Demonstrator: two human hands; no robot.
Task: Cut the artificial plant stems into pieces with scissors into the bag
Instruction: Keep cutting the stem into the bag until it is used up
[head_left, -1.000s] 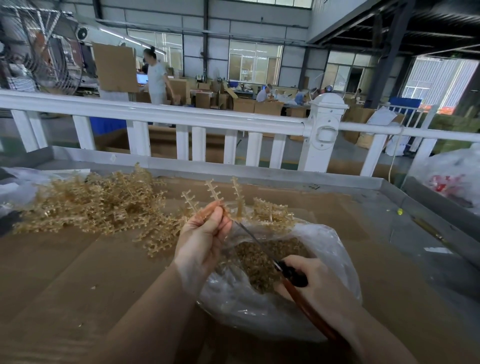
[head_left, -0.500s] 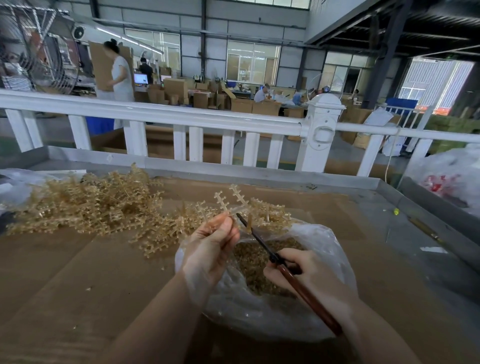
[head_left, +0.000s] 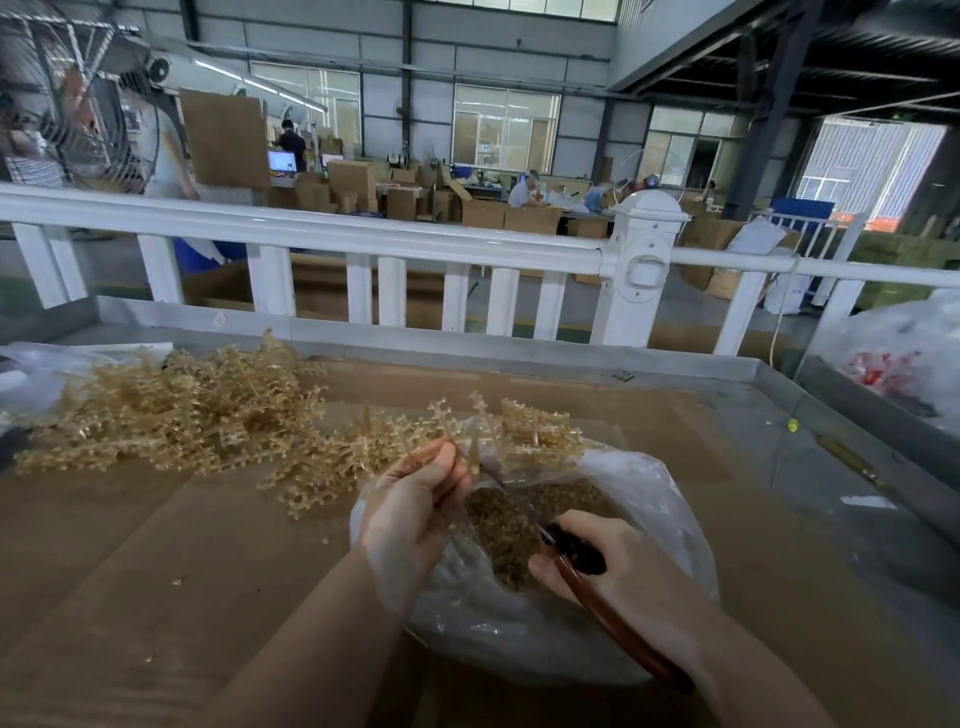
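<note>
Over the open bag (head_left: 665, 525) at the near middle of the desk (head_left: 156, 571), the left hand (head_left: 415, 514) pinches a tan stem (head_left: 447, 421) between thumb and fingers, its tip pointing up and away. The right hand (head_left: 618, 566) grips the red-handled scissors (head_left: 587, 566), whose blades reach up-left to just beside the left fingertips; whether they touch the stem I cannot tell. Cut pieces (head_left: 519, 519) fill the bag, and a pile of uncut stems (head_left: 171, 410) lies to the far left.
</note>
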